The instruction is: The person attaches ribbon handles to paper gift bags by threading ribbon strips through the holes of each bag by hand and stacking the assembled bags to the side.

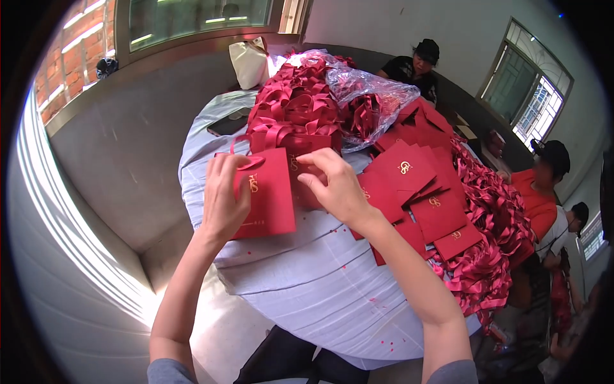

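Over the near left of the table, my left hand (225, 197) is closed on the left side of a flat red paper gift bag (274, 205) with gold print. A red ribbon handle (251, 162) loops at the bag's top, by my left fingertips. My right hand (332, 185) is just right of this bag, fingers curved and thumb apart, with nothing visible between them. Its fingertips are close to another red gift bag (306, 144), which stands behind the first and is partly hidden. Whether they touch it I cannot tell.
A heap of ribbon-handled red bags (297, 96) stands behind, partly under clear plastic (374, 86). Loose red bags (409, 169) and a pile of red ribbons (492, 224) lie to the right. A dark phone-like object (229, 123) and a cream bag (249, 63) are at the far left. Several people sit around the table.
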The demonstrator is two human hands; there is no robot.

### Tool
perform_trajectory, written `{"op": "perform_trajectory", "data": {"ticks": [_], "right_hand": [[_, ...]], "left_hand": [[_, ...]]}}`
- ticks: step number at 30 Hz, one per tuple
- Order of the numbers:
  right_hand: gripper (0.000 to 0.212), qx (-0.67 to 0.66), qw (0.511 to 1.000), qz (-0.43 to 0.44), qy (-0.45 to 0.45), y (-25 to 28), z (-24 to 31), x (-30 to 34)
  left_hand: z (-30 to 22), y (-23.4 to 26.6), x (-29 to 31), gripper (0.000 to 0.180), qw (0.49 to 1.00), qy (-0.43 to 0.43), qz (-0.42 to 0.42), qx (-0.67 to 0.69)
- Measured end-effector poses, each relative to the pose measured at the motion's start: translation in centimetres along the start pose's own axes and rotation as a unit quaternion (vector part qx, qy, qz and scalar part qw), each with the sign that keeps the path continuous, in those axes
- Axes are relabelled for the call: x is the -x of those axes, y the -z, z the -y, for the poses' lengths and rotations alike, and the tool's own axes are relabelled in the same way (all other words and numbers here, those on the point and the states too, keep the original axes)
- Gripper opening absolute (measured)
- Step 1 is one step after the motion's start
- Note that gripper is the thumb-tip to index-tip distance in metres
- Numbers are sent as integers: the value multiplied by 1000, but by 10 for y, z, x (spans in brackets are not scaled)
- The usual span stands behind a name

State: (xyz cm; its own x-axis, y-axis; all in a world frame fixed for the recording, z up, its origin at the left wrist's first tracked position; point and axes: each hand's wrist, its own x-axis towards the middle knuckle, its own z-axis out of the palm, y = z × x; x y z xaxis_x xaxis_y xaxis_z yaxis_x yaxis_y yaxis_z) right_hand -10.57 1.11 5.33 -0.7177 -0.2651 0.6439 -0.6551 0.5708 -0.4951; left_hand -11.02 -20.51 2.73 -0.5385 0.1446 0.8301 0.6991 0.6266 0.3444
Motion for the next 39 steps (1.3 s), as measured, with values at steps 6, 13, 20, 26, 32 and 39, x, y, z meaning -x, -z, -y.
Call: {"op": "perform_trajectory", "data": {"ticks": [6, 13, 20, 26, 32, 39], "right_hand": [[36, -88, 987, 23, -134, -25, -11, 22], [29, -173, 950, 51, -256, -37, -7, 35], [19, -313, 903, 40, -293, 55, 14, 57], [21, -288, 903, 18, -318, 105, 7, 92], [25, -322, 900, -25, -294, 103, -1, 96], [22, -355, 915, -138, -134, 42, -8, 34]], "left_hand": [[52, -22, 35, 60, 980, 185, -39, -61], [35, -23, 32, 54, 987, 138, -46, -67], [17, -18, -22, 9, 993, 94, 37, 66], [18, -48, -39, 49, 882, 311, 166, 311], [7, -63, -91, 57, 782, 258, 203, 530], [17, -36, -116, 54, 766, 273, 172, 556]]}}
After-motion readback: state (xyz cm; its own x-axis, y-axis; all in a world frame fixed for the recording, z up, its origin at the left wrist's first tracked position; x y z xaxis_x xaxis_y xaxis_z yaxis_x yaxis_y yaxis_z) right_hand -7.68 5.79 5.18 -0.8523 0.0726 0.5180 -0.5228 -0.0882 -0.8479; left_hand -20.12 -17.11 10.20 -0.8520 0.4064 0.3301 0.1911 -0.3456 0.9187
